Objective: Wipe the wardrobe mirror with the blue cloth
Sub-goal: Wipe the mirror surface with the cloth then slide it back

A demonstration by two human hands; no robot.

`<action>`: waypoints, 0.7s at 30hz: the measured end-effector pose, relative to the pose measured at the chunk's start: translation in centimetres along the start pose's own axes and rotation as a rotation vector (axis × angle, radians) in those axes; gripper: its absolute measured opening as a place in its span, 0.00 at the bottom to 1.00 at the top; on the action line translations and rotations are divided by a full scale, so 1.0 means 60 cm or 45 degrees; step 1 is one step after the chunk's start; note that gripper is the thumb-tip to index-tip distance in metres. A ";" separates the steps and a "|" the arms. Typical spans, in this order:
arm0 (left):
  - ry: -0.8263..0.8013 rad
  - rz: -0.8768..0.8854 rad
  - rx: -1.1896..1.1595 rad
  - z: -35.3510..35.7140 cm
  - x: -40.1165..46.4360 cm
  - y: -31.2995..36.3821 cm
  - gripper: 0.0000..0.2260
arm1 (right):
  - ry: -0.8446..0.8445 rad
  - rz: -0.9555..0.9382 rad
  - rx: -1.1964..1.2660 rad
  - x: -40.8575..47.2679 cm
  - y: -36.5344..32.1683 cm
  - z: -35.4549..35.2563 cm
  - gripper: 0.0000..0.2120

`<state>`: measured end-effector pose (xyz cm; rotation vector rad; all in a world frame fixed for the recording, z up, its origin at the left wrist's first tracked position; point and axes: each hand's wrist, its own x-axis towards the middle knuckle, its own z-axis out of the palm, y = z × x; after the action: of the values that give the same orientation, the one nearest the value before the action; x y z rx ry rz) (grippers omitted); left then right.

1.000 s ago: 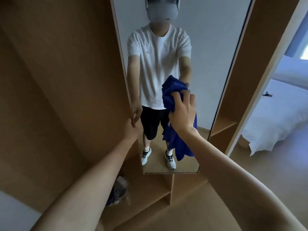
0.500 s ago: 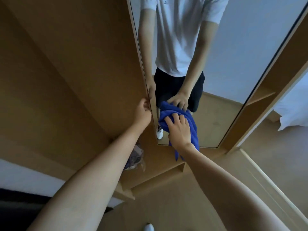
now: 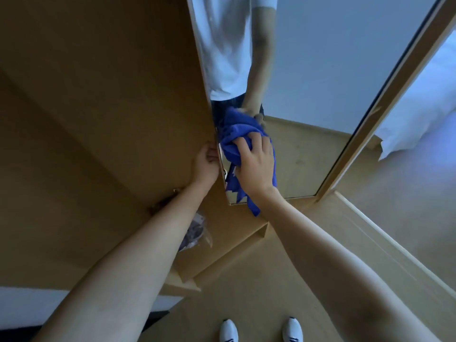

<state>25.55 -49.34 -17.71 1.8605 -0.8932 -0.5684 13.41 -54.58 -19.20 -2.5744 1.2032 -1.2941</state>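
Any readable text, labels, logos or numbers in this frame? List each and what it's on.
None readable.
Shoes: dark marks on the white uppers, too blurred to tell if they are letters.
Clear bag on the wardrobe shelf: dark contents, no legible print.
White T-shirt reflected in the mirror: no print visible in the part shown.
Blue cloth, held by the right hand: plain, no tag seen.

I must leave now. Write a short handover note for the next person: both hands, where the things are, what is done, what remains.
Left hand: grips the left edge of the mirror, steadying the door.
Right hand: holds the bunched blue cloth, pressed on the glass near the lower left corner.
Done: cannot tell from the glass which parts are already wiped.
Left: finish the bottom strip, then check the rest for streaks.
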 end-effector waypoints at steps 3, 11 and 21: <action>0.008 -0.057 -0.033 0.012 0.009 -0.024 0.17 | -0.276 0.121 -0.074 -0.089 0.025 0.064 0.24; -0.039 -0.156 -0.254 0.018 0.018 -0.050 0.19 | -0.476 0.329 -0.048 -0.142 0.033 0.105 0.29; -0.207 -0.300 -0.163 0.024 0.018 -0.100 0.11 | 0.011 0.361 0.197 -0.063 -0.020 0.065 0.22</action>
<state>27.24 -49.35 -23.76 1.8329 -0.7272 -0.9119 15.49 -52.52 -23.90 -2.1990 1.3507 -1.2807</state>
